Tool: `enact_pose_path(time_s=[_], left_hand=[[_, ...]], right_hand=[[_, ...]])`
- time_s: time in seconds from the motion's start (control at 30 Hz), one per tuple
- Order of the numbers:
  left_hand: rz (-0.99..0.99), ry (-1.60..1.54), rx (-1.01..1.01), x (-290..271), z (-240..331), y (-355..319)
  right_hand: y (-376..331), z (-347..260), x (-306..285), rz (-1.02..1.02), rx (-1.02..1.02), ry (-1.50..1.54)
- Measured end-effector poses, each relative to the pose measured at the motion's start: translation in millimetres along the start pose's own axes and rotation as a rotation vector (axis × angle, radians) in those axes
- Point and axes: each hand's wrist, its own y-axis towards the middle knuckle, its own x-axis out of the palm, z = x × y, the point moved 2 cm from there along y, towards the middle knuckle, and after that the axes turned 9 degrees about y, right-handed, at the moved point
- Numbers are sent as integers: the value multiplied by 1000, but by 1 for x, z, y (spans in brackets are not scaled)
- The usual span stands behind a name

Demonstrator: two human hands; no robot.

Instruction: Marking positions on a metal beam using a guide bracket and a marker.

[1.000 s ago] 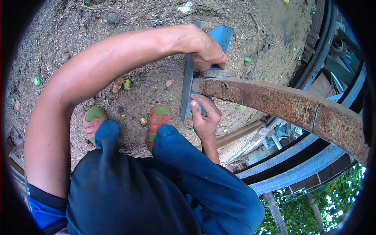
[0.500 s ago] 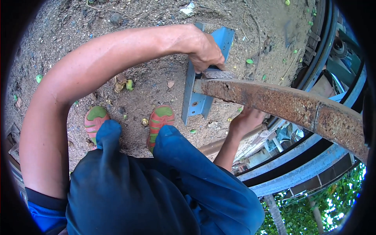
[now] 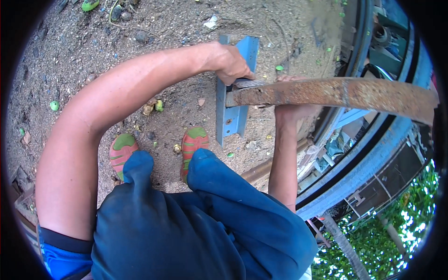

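Note:
A long rusty metal bar [image 3: 322, 93] runs from the right toward the middle. Its squared end meets a blue-grey metal channel [image 3: 221, 109] with bolt holes, which stands on the ground. My right hand [image 3: 298, 111] is wrapped round the bar from beneath, and its fingers show over the far side. My left hand [image 3: 233, 65] reaches over the channel, its fingers closed at the top of the joint. Under those fingertips lies a short grey flat piece [image 3: 249, 84], between hand and bar; how far the fingers enclose it is partly hidden.
Sandy ground [image 3: 177, 121] with green fruits, leaves and pebbles surrounds my shoes [image 3: 193, 144]. On the right stands a blue metal frame [image 3: 364, 172] with scrap parts behind it. A tree trunk [image 3: 347, 245] and foliage show at lower right.
The bar has swung up in the picture to lie more level. My right hand has moved from below the bar to a hold round it. My left hand stays at the joint.

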Motion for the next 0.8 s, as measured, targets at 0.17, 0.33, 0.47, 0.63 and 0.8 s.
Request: enact_pose_path(time_s=[0.17, 0.33, 0.47, 0.63, 0.8], left_hand=[[111, -18, -26, -4, 12, -23], [428, -39, -80, -5, 14, -77], [517, -107, -137, -3, 16, -117], [394, -198, -299, -27, 20, -148], [253, 21, -382, -101, 27, -183]], right_hand=[[6, -2, 2, 130, -180, -97], [1, -6, 12, 110, -206, -108], [-5, -11, 22, 60, -232, -131], [-7, -9, 28, 121, -220, -109], [-2, -10, 4, 150, -159, -112]])
